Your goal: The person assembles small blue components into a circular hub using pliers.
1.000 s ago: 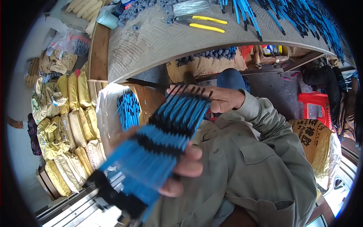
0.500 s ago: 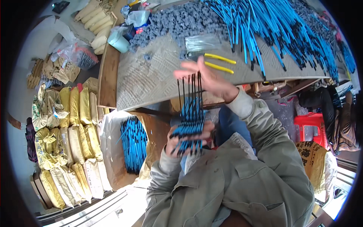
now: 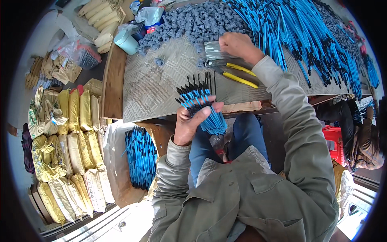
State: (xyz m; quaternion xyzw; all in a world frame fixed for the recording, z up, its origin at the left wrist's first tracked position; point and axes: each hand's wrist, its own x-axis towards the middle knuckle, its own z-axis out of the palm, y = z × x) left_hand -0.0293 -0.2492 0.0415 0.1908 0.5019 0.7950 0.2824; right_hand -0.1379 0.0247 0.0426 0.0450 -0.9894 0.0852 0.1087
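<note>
My left hand (image 3: 192, 121) is wrapped round a bundle of thin blue tubes with black ends (image 3: 213, 121), held tilted over the table's near edge. Several black tips stick up above the fingers. Over the table, my right hand (image 3: 241, 46) has its fingers curled together at the right end of a bunch of thin silvery wires (image 3: 215, 50). Its fingertips are partly hidden, so whether a wire is pinched there cannot be seen. Just below that hand lie pliers with yellow handles (image 3: 240, 80), their jaws pointing left.
Grey plastic fittings (image 3: 197, 20) are heaped at the table's back, beside a big pile of blue tubes (image 3: 298, 36). A pale green cup (image 3: 126, 41) stands by the wooden edge board (image 3: 113, 82). Left of my legs, an open sack (image 3: 121, 161) holds more tubes; yellow bags (image 3: 82, 141) are stacked beyond.
My right hand has moved from above the tubes forward to the wires, its fingers now curled. My left hand has raised the bundle toward the table and tilted it.
</note>
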